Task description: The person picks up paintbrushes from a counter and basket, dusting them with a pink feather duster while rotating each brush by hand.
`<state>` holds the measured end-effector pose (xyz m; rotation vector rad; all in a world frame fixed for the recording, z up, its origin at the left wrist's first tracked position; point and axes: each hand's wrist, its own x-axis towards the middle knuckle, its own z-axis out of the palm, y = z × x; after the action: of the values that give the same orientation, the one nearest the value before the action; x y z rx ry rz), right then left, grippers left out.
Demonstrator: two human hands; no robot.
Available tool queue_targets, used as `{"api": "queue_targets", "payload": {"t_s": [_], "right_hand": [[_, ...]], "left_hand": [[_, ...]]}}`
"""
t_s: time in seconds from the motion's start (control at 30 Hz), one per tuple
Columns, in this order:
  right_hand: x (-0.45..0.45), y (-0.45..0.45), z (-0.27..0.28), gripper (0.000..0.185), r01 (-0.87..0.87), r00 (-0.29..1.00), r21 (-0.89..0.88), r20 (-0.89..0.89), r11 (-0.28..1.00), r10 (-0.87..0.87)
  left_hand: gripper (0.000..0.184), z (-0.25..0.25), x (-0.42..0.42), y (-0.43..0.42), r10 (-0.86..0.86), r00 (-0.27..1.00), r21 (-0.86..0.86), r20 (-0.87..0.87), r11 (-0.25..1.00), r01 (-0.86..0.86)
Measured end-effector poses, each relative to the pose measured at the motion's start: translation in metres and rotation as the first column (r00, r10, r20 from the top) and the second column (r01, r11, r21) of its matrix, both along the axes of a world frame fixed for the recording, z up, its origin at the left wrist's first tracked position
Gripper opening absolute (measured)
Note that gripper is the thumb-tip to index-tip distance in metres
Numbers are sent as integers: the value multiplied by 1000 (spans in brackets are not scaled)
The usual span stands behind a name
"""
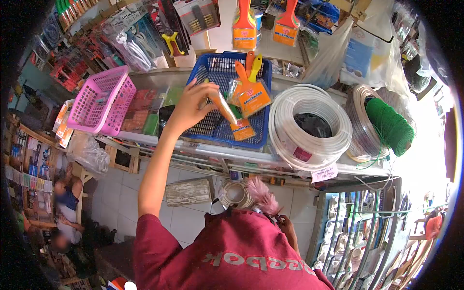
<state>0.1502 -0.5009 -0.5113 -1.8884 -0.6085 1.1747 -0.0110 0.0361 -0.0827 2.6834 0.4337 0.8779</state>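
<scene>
My left hand [197,102] is raised over a blue basket [193,126] on the glass counter, its fingers closed round a packaged paintbrush [224,109]. Several more brushes in orange packaging [254,99] stand or lie in the basket, with orange and yellow handles sticking up; one orange package [242,131] is just below the held brush. Down by my body, my right hand [288,231] is partly hidden by my maroon shirt. It is closed on the dark handle of a pink feather duster [262,195].
A pink basket [102,126] is left on the counter; a white cable coil [285,130] and green twine [390,126] are right. Packaged brushes [245,38] hang above. A wooden block [188,192] lies on the floor. Another person [67,208] is at far left.
</scene>
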Motion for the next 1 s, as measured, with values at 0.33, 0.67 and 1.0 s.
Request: {"api": "queue_targets", "payload": {"t_s": [0.33,0.67,1.0], "right_hand": [[-25,52,137,25,33,915,112,397,993,-75],[-13,92,237,11,-180,601,620,684,764,-414],[3,125,318,34,104,744,538,516,837,-424]], "left_hand": [[34,-10,-14,-72,152,839,-776,522,492,394],[39,-61,-43,-153,20,917,-915,399,67,397],[39,-58,-55,-172,56,924,-926,378,43,376]]}}
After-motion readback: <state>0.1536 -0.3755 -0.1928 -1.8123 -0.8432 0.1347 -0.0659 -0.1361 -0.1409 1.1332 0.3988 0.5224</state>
